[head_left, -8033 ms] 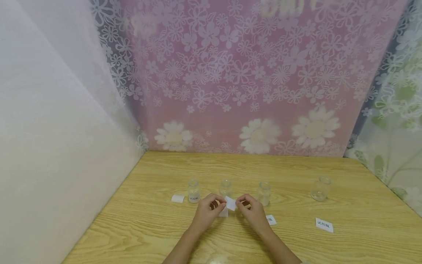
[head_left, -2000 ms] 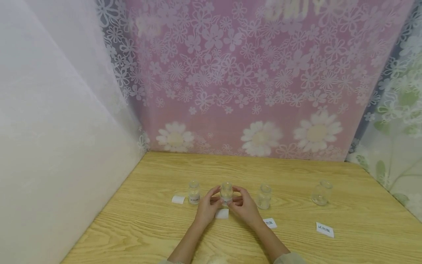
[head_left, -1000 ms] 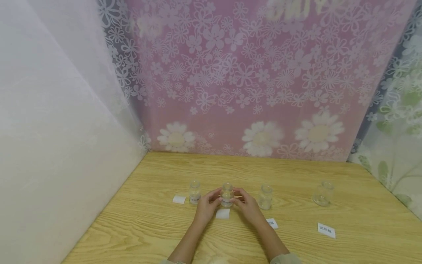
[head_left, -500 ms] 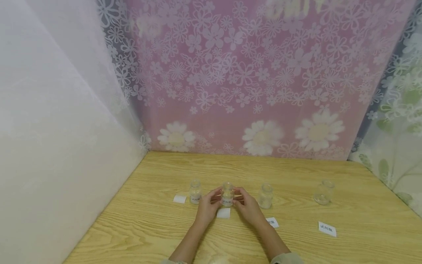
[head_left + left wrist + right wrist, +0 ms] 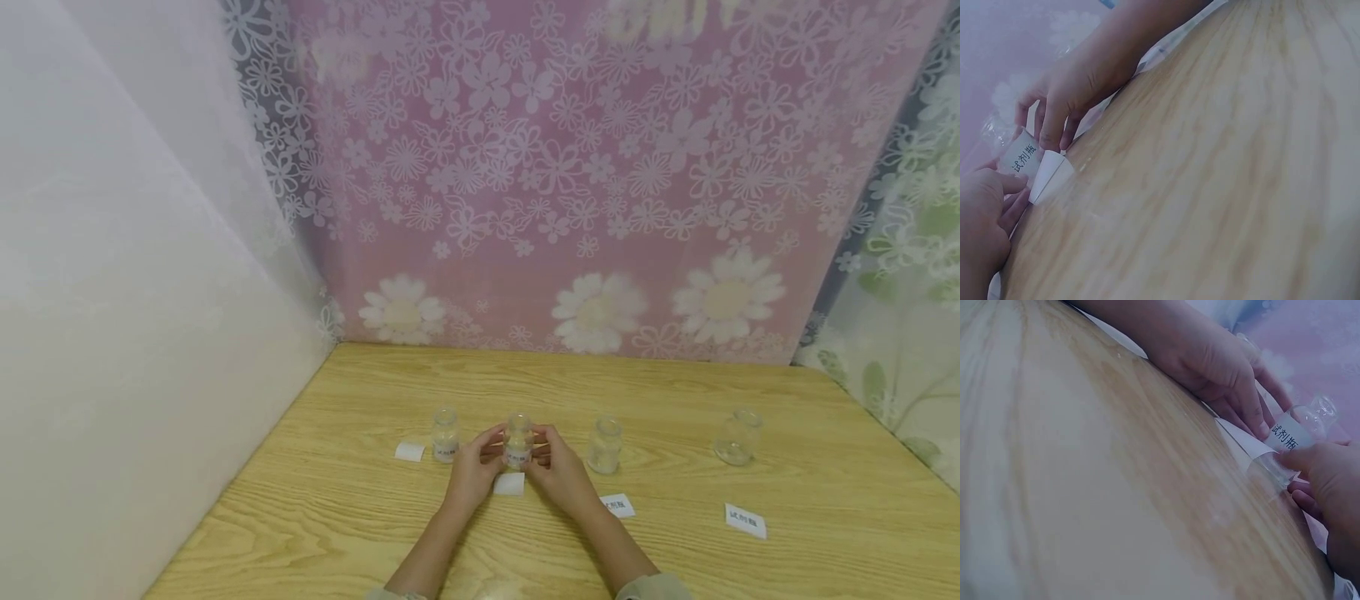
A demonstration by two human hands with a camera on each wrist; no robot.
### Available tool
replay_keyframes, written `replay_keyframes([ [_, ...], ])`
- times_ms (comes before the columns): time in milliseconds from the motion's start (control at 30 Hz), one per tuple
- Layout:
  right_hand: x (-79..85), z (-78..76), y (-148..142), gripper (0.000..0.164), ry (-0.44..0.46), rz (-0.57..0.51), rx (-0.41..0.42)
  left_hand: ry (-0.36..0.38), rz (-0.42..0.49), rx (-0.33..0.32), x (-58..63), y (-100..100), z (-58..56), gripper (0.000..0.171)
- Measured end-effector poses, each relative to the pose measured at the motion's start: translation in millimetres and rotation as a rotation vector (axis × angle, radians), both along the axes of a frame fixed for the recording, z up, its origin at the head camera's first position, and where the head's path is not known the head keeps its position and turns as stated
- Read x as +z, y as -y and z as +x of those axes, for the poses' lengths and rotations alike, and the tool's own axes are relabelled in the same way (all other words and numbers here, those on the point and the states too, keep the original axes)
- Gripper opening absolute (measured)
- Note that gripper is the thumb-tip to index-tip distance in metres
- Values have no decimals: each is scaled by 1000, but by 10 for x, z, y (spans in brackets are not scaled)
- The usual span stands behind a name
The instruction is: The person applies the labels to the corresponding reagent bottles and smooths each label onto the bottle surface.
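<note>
A small clear glass bottle (image 5: 518,435) stands upright between my two hands in the head view. Its front carries a white label (image 5: 1286,432) with dark printed characters, plain in both wrist views. My left hand (image 5: 469,473) holds the bottle from the left, thumb at the label's edge. From the other side my right hand (image 5: 561,473) grips it, its thumb low by the label. Just in front of the bottle lies a blank white paper piece (image 5: 509,484). The back of the bottle is hidden.
Left of my hands stands a labelled bottle (image 5: 446,437), beside another blank paper piece (image 5: 409,452). To the right are an unlabelled bottle (image 5: 604,446) and a farther one (image 5: 738,437). Two printed labels, a nearer one (image 5: 618,505) and a right one (image 5: 746,520), lie on the wooden table (image 5: 337,517).
Eight seconds ago both hands pinched a small white label in front of the bottle; now it is on the bottle, which they hold. Lately only my right thumb has shifted slightly down.
</note>
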State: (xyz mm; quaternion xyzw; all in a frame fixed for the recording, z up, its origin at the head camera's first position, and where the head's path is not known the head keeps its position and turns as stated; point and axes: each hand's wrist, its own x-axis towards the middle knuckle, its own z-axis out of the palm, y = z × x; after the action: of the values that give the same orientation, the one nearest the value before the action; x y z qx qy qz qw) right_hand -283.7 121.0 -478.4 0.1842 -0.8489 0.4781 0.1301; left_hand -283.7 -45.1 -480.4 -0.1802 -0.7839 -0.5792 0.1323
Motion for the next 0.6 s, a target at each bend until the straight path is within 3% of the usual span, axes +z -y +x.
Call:
replay_keyframes([
  [600, 30, 16, -1, 44, -8, -17, 3, 18, 17, -49, 22, 26, 2, 37],
])
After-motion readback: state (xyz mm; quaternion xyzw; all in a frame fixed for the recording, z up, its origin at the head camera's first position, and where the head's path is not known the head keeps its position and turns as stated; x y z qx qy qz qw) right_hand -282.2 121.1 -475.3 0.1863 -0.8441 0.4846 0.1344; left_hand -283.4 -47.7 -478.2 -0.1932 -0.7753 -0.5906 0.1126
